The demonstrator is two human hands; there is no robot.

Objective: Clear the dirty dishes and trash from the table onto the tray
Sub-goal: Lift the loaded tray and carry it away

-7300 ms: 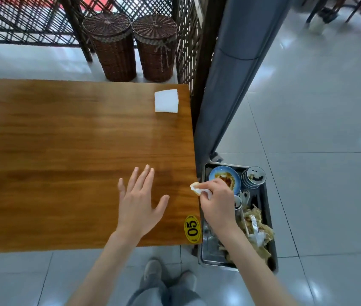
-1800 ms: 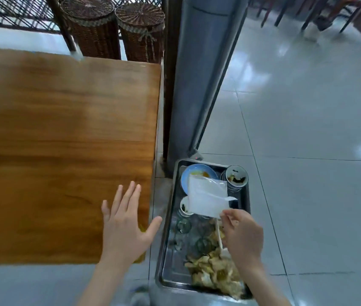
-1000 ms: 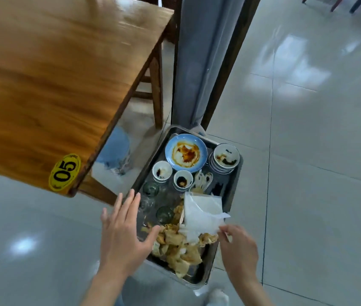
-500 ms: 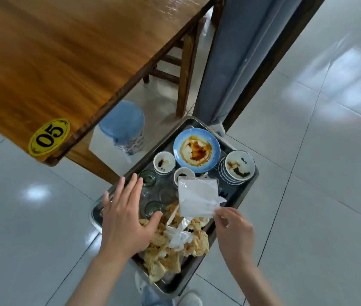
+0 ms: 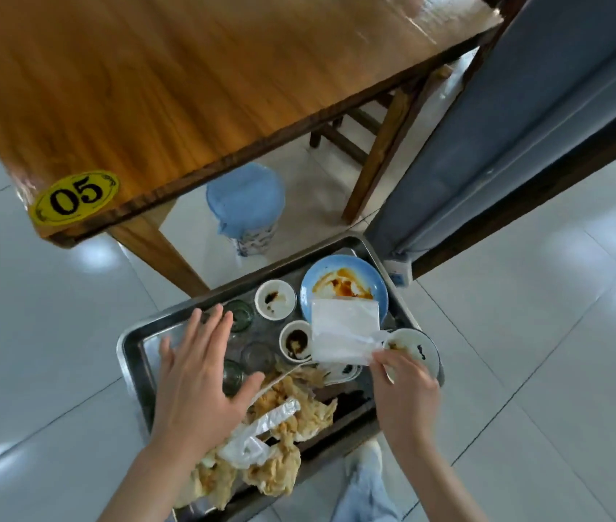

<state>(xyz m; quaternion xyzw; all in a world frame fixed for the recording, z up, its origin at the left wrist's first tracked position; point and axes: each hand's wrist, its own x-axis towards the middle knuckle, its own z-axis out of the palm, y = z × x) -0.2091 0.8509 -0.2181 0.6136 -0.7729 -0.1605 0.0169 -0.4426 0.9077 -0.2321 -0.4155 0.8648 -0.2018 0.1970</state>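
Head view: one tray [image 5: 130,344], one napkin [image 5: 340,335], two small bowls [image 5: 275,298].

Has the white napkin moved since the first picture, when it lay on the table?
Yes. The white napkin has left the wooden table; the right hand now pinches it above the metal tray beside the table.

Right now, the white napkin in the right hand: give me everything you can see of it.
The white napkin is a thin, roughly square sheet, looks like soft tissue paper, mostly flat with creases gathering toward its lower right corner. The right hand pinches that corner with its fingertips and holds the sheet over the metal tray. It overlaps the near edge of the sauce-stained blue plate in this view; whether it touches the plate or the dishes below cannot be told.
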